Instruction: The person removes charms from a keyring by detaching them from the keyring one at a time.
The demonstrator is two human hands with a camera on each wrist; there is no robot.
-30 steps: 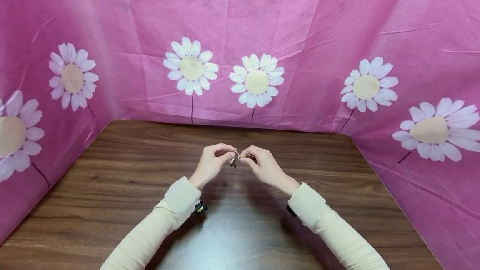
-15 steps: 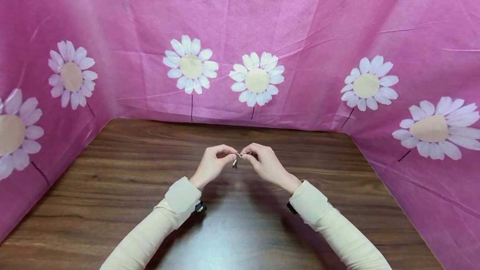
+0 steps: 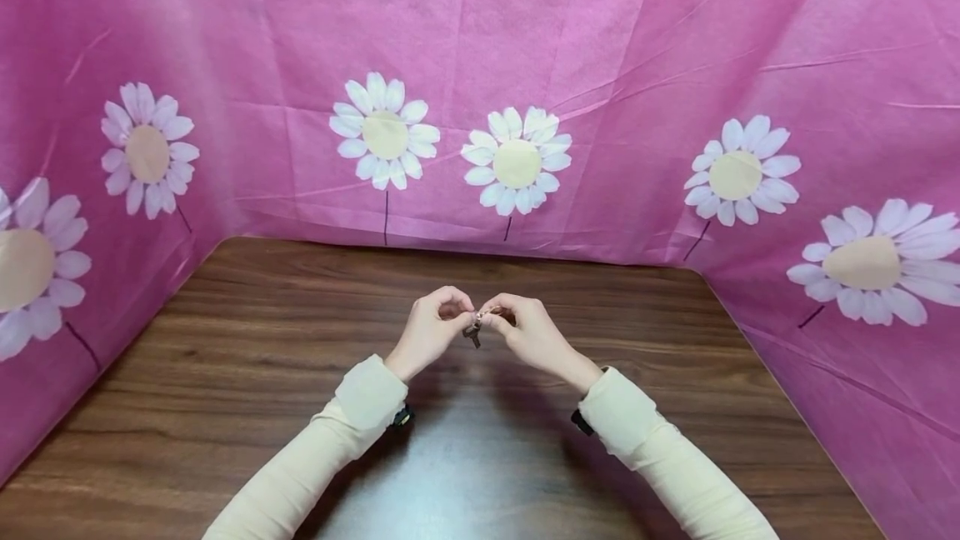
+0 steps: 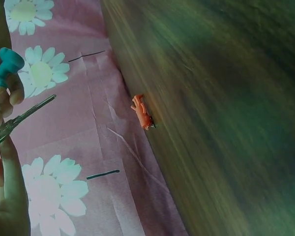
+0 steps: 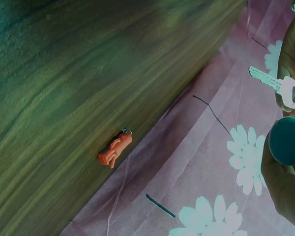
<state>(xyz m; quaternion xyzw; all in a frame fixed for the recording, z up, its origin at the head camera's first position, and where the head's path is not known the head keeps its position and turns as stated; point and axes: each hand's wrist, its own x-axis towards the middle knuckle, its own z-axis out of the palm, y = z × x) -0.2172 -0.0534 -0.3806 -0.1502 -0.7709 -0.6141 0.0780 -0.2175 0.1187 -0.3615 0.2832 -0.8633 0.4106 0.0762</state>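
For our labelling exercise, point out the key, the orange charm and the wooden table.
key [image 5: 265, 79], right wrist view, on its blade.
orange charm [image 5: 114, 150], right wrist view, on its body.
wooden table [image 3: 225, 357], head view, on bare top.

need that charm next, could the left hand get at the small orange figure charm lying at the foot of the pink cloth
Probably not yet. The left hand is busy pinching the silver metal key together with the right hand. The small orange figure charm lies alone on the brown wooden table, nothing covering it.

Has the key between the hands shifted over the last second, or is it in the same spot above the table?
Yes, slightly. The key now hangs a little lower and nearer the person, judged against the table's far edge. Both the left hand and the right hand pinch it.
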